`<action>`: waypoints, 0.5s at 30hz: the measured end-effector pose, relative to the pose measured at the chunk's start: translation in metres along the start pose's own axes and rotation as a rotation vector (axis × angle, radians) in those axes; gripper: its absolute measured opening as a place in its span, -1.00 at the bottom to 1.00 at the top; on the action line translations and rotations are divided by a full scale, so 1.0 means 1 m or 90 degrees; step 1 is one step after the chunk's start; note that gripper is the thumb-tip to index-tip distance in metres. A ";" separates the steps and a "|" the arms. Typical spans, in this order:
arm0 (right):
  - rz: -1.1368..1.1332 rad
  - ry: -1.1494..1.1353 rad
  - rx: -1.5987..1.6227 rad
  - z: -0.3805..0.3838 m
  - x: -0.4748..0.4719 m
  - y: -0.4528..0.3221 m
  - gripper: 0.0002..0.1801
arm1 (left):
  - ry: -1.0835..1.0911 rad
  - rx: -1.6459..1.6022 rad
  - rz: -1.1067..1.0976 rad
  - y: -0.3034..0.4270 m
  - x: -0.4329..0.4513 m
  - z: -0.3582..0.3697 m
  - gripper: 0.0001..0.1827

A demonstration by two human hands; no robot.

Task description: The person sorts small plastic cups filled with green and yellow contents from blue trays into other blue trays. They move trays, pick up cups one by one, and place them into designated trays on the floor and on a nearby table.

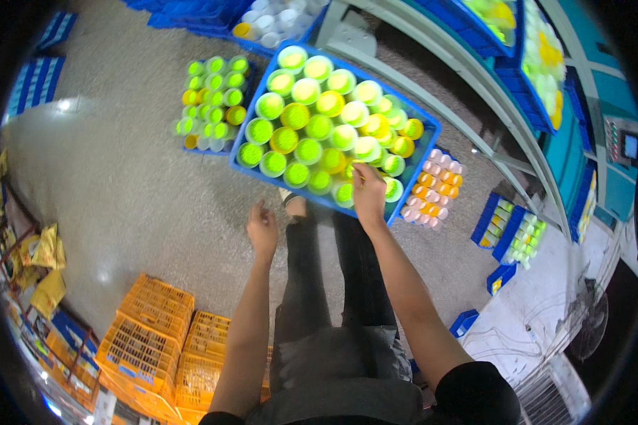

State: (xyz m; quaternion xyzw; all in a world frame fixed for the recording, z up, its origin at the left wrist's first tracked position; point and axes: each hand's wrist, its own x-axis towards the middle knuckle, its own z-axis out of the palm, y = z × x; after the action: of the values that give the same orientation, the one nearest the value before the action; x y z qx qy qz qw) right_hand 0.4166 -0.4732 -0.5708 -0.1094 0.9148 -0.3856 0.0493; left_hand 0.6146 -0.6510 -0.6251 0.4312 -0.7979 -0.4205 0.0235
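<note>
A blue plastic crate [431, 139] stands in front of me, filled with rows of translucent and yellow round cups [308, 151] that show bright green textured faces. My right hand [369, 192] reaches over its near edge. The thumb and fingers come together at a yellow-green cup [349, 171]; whether they grip it is hidden. Left of my legs, my left hand [262, 228] hangs above the floor with loosely curled fingers, holding nothing. Some cups at the crate's right lean or lie less evenly than those at the left.
Left of the crate sits another batch of green cups [212, 95]; pink and orange cups [435, 186] stand at its right. Crates of pale cups [268, 24] are beyond. Orange slatted crates [143, 345] are stacked behind left. A teal machine [558, 170] flanks the right, with a fan [590, 319] nearby.
</note>
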 end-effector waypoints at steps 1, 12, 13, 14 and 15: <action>0.012 0.015 -0.063 -0.021 -0.005 0.019 -0.89 | -0.009 -0.006 -0.013 -0.002 -0.003 0.001 -0.59; 0.063 -0.200 -0.470 -0.018 -0.038 0.150 -0.82 | -0.090 0.031 0.035 0.031 -0.023 0.017 -0.63; 0.052 -0.249 -0.482 -0.017 -0.036 0.151 -0.84 | -0.082 0.017 0.027 0.037 -0.023 0.020 -0.63; 0.073 -0.269 -0.444 -0.019 -0.035 0.152 -0.86 | -0.080 0.034 0.027 0.043 -0.023 0.023 -0.64; 0.058 -0.241 -0.414 -0.021 -0.034 0.153 -0.88 | -0.081 0.044 0.020 0.049 -0.024 0.027 -0.64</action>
State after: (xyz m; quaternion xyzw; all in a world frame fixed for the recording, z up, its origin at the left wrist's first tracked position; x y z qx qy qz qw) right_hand 0.4214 -0.3470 -0.6656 -0.1482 0.9680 -0.0456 0.1971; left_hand 0.5859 -0.6032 -0.6007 0.3915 -0.8188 -0.4185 -0.0353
